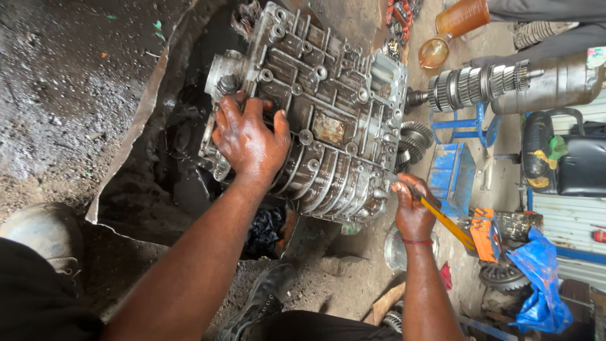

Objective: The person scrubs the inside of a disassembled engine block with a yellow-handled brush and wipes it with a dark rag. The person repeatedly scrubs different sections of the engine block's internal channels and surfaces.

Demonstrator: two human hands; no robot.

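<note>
Two bare hands work on a ribbed grey metal gearbox casing [328, 120] that lies on the oily dirt floor [63, 95], partly over a torn sheet of dark plastic [136, 126]. The left hand [249, 142] lies spread on the casing's near-left corner, palm down and fingers splayed, pressing rather than closed round anything. The right hand [410, 208] has its grip closed tight on a yellow-handled tool [451, 226], whose tip meets the casing's lower right edge; the tip itself is too small to make out.

To do this well, the flat hand should bear down firmly so the heavy casting does not rock, and the tool should stay square to the seam, since the greasy metal looks likely to let it slip.

The casing is cast, with curved parallel ribs, round bolt bosses and a rusty square patch. Beyond it lies a toothed steel gear shaft [480, 85], beside a blue metal stool [464, 129].
</note>
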